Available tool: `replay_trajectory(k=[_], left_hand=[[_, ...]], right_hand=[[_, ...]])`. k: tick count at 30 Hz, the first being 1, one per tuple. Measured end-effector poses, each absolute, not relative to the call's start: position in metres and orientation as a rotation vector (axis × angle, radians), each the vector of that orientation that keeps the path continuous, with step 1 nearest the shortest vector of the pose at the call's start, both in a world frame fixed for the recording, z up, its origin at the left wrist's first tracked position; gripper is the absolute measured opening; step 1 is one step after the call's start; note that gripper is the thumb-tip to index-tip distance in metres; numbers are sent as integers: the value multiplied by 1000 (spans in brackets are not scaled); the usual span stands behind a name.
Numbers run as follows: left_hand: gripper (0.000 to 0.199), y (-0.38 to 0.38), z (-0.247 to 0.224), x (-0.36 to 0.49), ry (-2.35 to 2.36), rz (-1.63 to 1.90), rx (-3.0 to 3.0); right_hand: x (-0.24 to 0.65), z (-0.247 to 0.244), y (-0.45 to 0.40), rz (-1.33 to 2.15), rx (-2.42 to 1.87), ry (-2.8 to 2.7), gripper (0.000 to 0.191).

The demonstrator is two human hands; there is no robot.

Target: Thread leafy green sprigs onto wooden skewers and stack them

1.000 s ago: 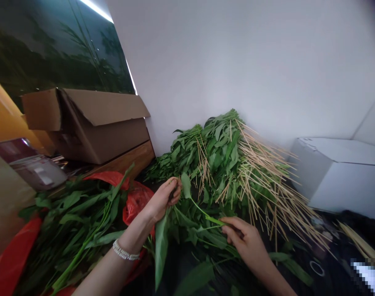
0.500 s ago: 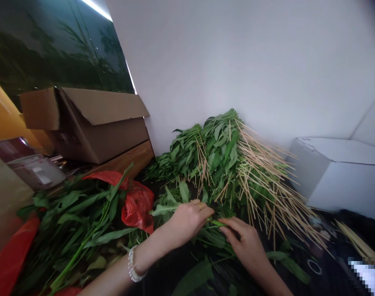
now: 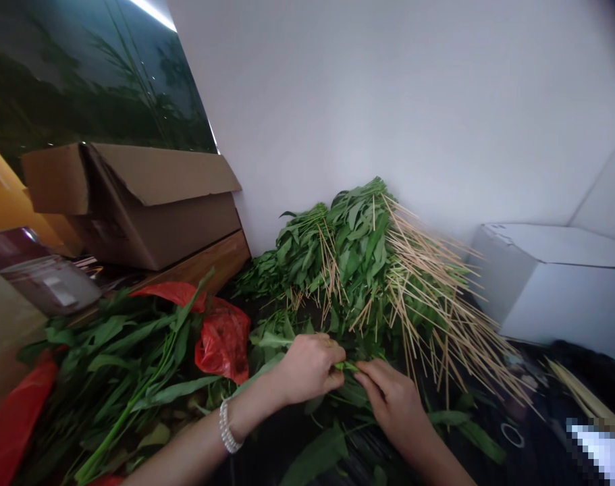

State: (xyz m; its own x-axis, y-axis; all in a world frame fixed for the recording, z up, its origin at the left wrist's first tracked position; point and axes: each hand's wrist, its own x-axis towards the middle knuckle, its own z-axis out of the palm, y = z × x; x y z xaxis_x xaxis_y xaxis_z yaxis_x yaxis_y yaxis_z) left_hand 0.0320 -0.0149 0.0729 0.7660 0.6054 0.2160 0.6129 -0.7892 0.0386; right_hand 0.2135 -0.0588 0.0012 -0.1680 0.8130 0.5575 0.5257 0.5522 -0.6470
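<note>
Between my two hands is a short length of green leafy stem (image 3: 348,366), pinched from both sides. My left hand (image 3: 312,364), with a beaded bracelet at its wrist, is closed on the left end of it. The thumb and fingertips of my right hand (image 3: 392,393) grip its right end. Loose green leaves (image 3: 320,455) lie below the hands on a dark surface. Just beyond, a heap of leafy greens threaded on wooden skewers (image 3: 362,250) leans against the wall, its bare skewer ends (image 3: 449,304) fanning out to the right.
To the left, long leafy stalks (image 3: 150,388) spill from a red plastic bag (image 3: 223,341). An open cardboard box (image 3: 185,226) stands on a wooden ledge (image 3: 213,263) behind them. At the right is a white box (image 3: 565,290), with more bare sticks (image 3: 578,388) in front of it.
My left hand has curled tighter around the stem, its thumb now showing below. My right hand keeps its pinch and has shifted slightly left. The whole view has moved a little.
</note>
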Motion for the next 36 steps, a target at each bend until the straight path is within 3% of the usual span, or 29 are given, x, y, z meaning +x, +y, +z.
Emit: replay_trajectory(k=[2, 4, 7, 8, 13, 26, 32, 36], left_hand=[[13, -9, 72, 31, -1256, -590, -3038], [15, 2, 77, 24, -1617, -1053, -3030], [19, 22, 95, 6, -1951, -1870, -2600], [22, 26, 101, 0, -1958, -1972, -2555], [25, 26, 116, -9, -1813, -1734, -2778], [15, -33, 85, 46, -1209, -518, -3048], [18, -24, 68, 43, -1344, -810, -3310], [26, 12, 92, 18, -1848, -1544, -3251]], right_hand=[[214, 5, -60, 409, -1101, -1812, 28], [216, 9, -61, 498, -1111, -1768, 30], [219, 8, -58, 720, -1112, -1627, 32], [219, 6, -57, 796, -1098, -1574, 33], [216, -3, -53, 968, -1021, -1517, 33], [215, 8, -59, 463, -1109, -1778, 22], [214, 3, -59, 379, -1157, -1682, 17], [219, 3, -58, 351, -1215, -1627, 20]])
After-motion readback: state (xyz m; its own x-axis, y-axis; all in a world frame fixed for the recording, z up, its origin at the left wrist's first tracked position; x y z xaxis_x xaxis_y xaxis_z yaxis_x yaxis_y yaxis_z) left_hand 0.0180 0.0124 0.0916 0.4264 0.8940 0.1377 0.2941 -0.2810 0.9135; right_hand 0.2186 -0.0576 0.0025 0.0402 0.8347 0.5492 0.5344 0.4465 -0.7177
